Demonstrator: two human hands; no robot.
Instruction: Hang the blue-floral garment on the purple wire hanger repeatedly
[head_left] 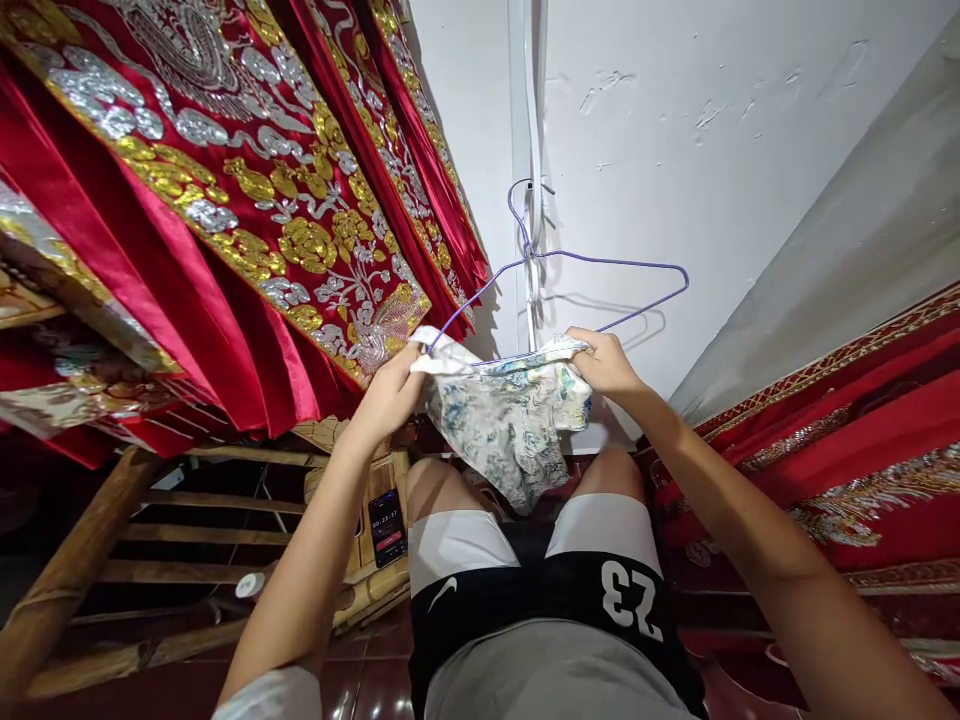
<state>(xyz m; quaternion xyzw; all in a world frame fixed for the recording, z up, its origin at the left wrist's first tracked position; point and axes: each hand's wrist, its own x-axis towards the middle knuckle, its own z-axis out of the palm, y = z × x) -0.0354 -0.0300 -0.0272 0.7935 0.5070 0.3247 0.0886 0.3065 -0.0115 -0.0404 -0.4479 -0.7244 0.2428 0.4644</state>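
Observation:
A light garment [502,420] with a blue, grey and green floral print hangs down between my hands, above my knees. My left hand [391,392] is closed on its left upper end, at a white band. The right upper edge is pinched in my right hand [606,362]. Behind it, a purple wire hanger [611,261] hangs by its hook on the wall. The hanger's left arm reaches down into the garment's left end beside my left fingers; its right shoulder stands bare. The garment's exact kind is not plain from its folds.
Red cloths with gold and silver sequins [300,200] hang at left; more red cloth [862,470] is at right. A bamboo bench [202,535] stands at lower left, a phone [388,528] on bamboo near my left knee. A pipe [523,90] runs down the white wall.

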